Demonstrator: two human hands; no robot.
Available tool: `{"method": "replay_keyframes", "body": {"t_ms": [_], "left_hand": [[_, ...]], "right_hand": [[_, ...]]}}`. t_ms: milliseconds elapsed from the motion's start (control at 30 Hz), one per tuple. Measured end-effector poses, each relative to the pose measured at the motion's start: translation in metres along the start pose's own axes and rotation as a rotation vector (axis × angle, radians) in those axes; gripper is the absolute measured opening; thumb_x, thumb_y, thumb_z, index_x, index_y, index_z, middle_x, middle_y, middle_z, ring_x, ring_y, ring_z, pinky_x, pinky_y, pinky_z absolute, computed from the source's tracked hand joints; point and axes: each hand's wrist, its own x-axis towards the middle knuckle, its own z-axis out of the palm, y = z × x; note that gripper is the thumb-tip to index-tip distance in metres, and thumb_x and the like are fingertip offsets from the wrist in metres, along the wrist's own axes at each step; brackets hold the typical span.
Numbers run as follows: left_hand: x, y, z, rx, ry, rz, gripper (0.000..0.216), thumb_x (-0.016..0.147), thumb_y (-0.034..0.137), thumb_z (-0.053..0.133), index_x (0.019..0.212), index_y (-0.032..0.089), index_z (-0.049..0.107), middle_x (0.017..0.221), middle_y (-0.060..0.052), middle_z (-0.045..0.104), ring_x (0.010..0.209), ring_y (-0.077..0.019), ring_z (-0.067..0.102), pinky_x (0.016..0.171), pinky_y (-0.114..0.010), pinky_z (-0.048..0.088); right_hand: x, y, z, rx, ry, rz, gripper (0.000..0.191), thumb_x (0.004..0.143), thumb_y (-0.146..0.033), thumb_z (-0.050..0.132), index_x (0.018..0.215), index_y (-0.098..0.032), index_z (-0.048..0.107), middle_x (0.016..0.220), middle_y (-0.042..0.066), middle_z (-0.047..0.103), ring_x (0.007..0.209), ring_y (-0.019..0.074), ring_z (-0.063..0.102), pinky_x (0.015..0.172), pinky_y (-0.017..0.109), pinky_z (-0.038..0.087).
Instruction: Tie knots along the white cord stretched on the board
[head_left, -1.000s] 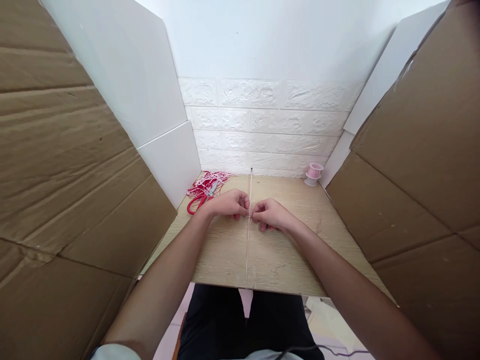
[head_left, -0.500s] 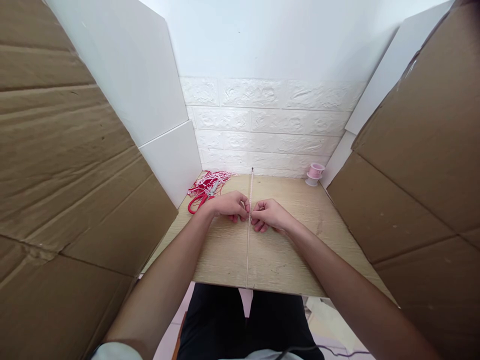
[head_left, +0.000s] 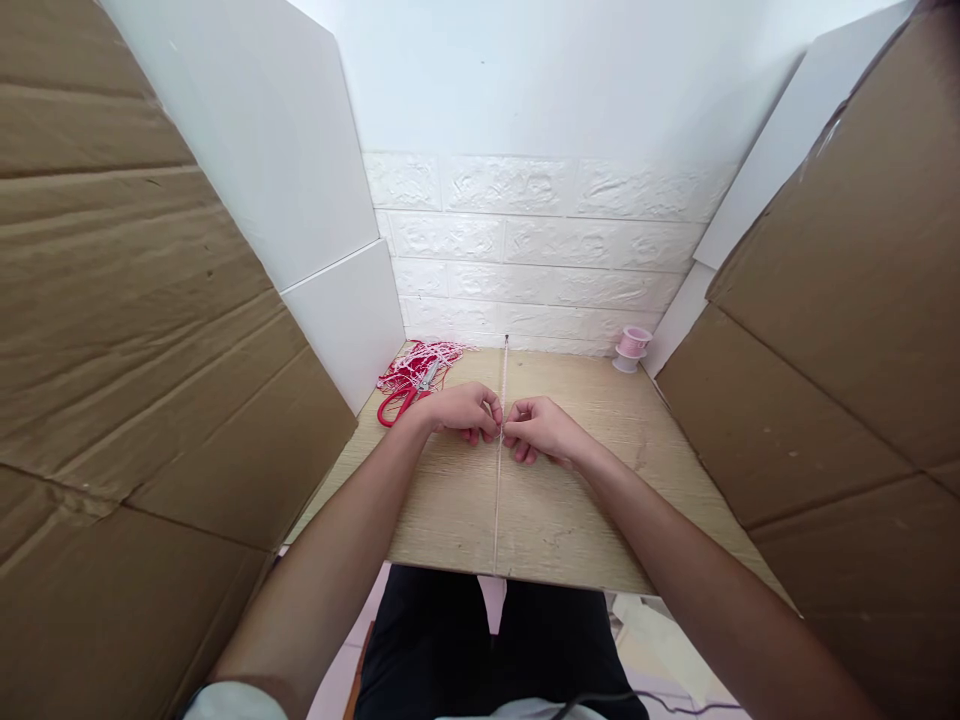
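Nearest, at the surface's (head_left: 600, 530) front edge, the cord (head_left: 498, 500) starts off straight & looks taut. This near stretch is thin and plain — prob the bare part, i.e. what's left. Partway along, left hand (head_left: 472, 411) sits just left of the cord, right hand (head_left: 544, 428) just right of it, the cord passing b/w their fingertips. Both are pinched narrow right at the cord; whatever fine stuff they grip there is too small to tell. Beyond the hands the cord looks thicker & paler pink — prob the done part, tho any knots or wraps can't be made out. My guess: work's midway, not finished. Farther, left of the cord: red-handled scissors (head_left: 401, 401), then a red/pink/white thread pile (head_left: 431, 354). Well right of the cord: stacked spools (head_left: 634, 343). Cord's far end meets a small dark peg (head_left: 506, 338) by the wall (head_left: 450, 237)
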Motion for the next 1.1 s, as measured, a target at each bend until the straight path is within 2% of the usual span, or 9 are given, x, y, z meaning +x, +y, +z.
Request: {"method": "replay_keyframes", "body": {"t_ms": [167, 367, 767, 1100], "left_hand": [[0.0006, -0.0018, -0.0006, -0.011, 0.002, -0.012, 0.027, 0.061, 0.025, 0.065, 0.085, 0.017, 0.060, 0.073, -0.002, 0.067, 0.053, -0.0100, 0.058, 0.046, -0.018, 0.043], [-0.0035, 0.0056, -0.0003, -0.056, 0.000, -0.067, 0.025, 0.061, 0.025, 0.067, 0.082, 0.016, 0.060, 0.071, -0.003, 0.067, 0.052, -0.0088, 0.055, 0.046, -0.017, 0.043], [-0.0054, 0.0071, 0.0014, -0.211, 0.006, -0.142, 0.033, 0.056, 0.021, 0.074, 0.083, 0.015, 0.055, 0.070, -0.005, 0.067, 0.055, -0.0103, 0.060, 0.049, -0.017, 0.047], [-0.0040, 0.0045, 0.0000, -0.244, -0.006, -0.148, 0.034, 0.053, 0.022, 0.078, 0.080, 0.012, 0.059, 0.073, -0.006, 0.067, 0.062, -0.0125, 0.064, 0.054, -0.018, 0.051]], "right_hand": [[-0.0006, -0.0008, 0.0011, 0.092, 0.001, 0.034, 0.007, 0.074, -0.014, 0.059, 0.072, -0.012, 0.052, 0.061, 0.005, 0.061, 0.048, 0.0143, 0.060, 0.044, 0.024, 0.052], [-0.0014, -0.0017, 0.0042, 0.188, 0.010, 0.033, 0.006, 0.076, -0.012, 0.058, 0.073, -0.011, 0.053, 0.067, 0.008, 0.065, 0.057, 0.0161, 0.064, 0.055, 0.028, 0.057], [0.0001, 0.0010, 0.0052, 0.232, 0.012, 0.005, 0.009, 0.073, -0.013, 0.062, 0.071, -0.011, 0.054, 0.068, 0.009, 0.066, 0.060, 0.0173, 0.066, 0.059, 0.030, 0.058], [0.0008, 0.0004, 0.0086, 0.204, 0.040, -0.029, 0.007, 0.073, -0.012, 0.062, 0.072, -0.010, 0.055, 0.069, 0.010, 0.066, 0.061, 0.0176, 0.066, 0.062, 0.031, 0.059]]}}
